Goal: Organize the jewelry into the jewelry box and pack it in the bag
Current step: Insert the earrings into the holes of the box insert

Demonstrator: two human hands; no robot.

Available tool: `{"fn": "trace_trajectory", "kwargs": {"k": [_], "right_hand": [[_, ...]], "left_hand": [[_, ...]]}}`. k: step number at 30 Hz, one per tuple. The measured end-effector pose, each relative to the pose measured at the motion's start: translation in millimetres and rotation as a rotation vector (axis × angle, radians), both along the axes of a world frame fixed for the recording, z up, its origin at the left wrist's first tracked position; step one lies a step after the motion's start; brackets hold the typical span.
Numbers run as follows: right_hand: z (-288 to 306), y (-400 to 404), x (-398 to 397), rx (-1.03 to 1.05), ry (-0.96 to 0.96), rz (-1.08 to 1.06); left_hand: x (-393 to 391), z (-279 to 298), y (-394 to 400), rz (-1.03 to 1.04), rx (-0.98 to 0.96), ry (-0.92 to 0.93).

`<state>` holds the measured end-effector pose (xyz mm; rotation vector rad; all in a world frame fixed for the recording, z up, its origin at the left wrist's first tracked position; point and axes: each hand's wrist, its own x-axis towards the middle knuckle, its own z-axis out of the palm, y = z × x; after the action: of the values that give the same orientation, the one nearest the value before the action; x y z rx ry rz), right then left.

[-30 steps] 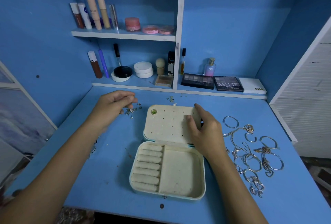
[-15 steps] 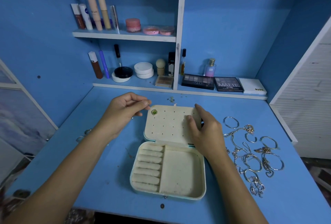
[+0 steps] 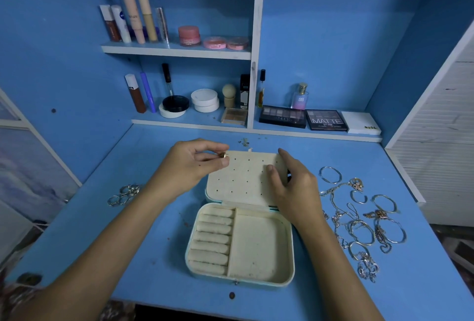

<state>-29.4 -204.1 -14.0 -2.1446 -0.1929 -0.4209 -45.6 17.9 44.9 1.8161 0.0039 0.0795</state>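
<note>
A cream-lined jewelry box (image 3: 259, 248) lies open in the middle of the blue table, its perforated lid (image 3: 246, 179) laid back. My left hand (image 3: 189, 166) pinches a small gold stud earring (image 3: 223, 155) at the lid's upper left corner. My right hand (image 3: 292, 189) holds the lid's right edge, thumb on the inside face. Bracelets and chains (image 3: 359, 220) lie spread out to the right of the box. A few rings (image 3: 124, 193) sit to the left. No bag is in view.
Behind the box a low shelf (image 3: 256, 130) carries eyeshadow palettes (image 3: 302, 118), jars and bottles. A higher shelf (image 3: 177, 51) holds tubes and pink pots. A few tiny earring pieces (image 3: 243, 141) lie on the table behind the lid. A white slatted panel (image 3: 441, 141) stands at the right.
My left hand moved right from the small pieces on the table to the lid's upper left corner, now pinching an earring there. My right hand stayed on the lid.
</note>
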Motion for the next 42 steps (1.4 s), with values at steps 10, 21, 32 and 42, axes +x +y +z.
{"fn": "trace_trajectory", "kwargs": {"k": [10, 21, 32, 42], "right_hand": [[0.1, 0.4, 0.6, 0.013, 0.001, 0.002], [-0.2, 0.4, 0.8, 0.016, 0.001, 0.004], [-0.7, 0.1, 1.2, 0.007, -0.002, 0.013], [-1.5, -0.3, 1.5, -0.004, -0.001, 0.002]], "left_hand": [[7.1, -9.2, -6.6, 0.044, 0.286, -0.164], [12.6, -18.8, -11.6, 0.09, 0.491, -0.236], [21.0, -24.5, -12.1, 0.042, 0.551, -0.324], [28.9, -45.6, -11.4, 0.09, 0.734, -0.596]]}}
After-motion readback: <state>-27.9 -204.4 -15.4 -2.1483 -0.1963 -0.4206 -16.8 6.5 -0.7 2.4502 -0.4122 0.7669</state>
